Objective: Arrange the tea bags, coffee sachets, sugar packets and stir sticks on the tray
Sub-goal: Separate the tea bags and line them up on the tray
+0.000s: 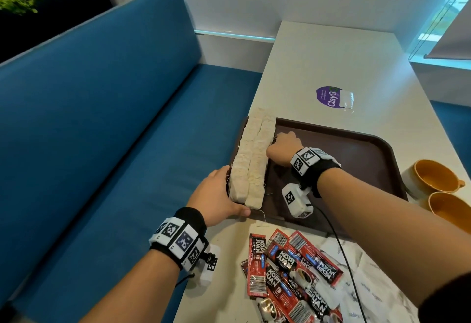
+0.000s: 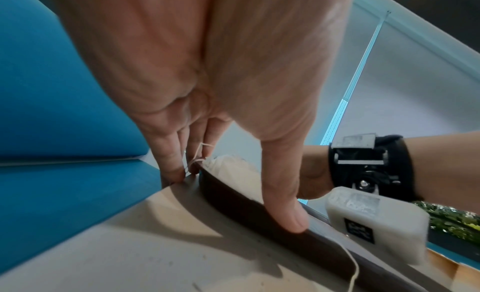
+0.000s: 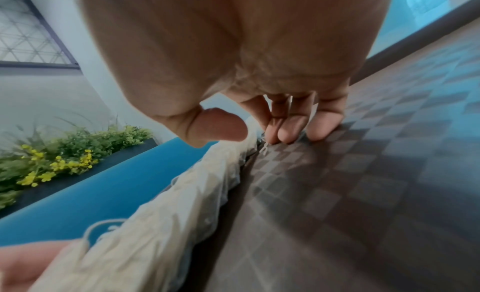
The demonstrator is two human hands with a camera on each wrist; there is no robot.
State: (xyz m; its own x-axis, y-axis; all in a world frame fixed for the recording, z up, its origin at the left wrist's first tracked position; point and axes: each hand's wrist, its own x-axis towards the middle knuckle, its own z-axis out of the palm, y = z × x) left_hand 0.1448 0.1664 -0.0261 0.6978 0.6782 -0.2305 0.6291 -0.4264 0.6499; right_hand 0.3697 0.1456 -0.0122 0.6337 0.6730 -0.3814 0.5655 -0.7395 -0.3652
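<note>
Two long rows of tea bags (image 1: 251,159) stand on edge, packed side by side along the left edge of the brown tray (image 1: 356,159), centre of the head view. Standing them upright likely saves tray floor for the other items.

Left hand (image 1: 216,195), lower centre: fingers extended along the tray's outer left wall, thumb over the near rim. Not curled round anything; probably bracing tray and rows against a push from the other side.

Right hand (image 1: 283,149), just right of the rows: fingers bent down, tips on the tray floor at the foot of the inner row, beside a loose string. Whether it pinches that string, I cannot tell.

Coffee sachets (image 1: 290,271) lie in a loose heap off the tray, lower centre-right; white sugar packets (image 1: 369,289) beneath and beside them. Not yet placed. Stir sticks not visible.

Two orange cups (image 1: 438,185) at right edge, outside the tray.
</note>
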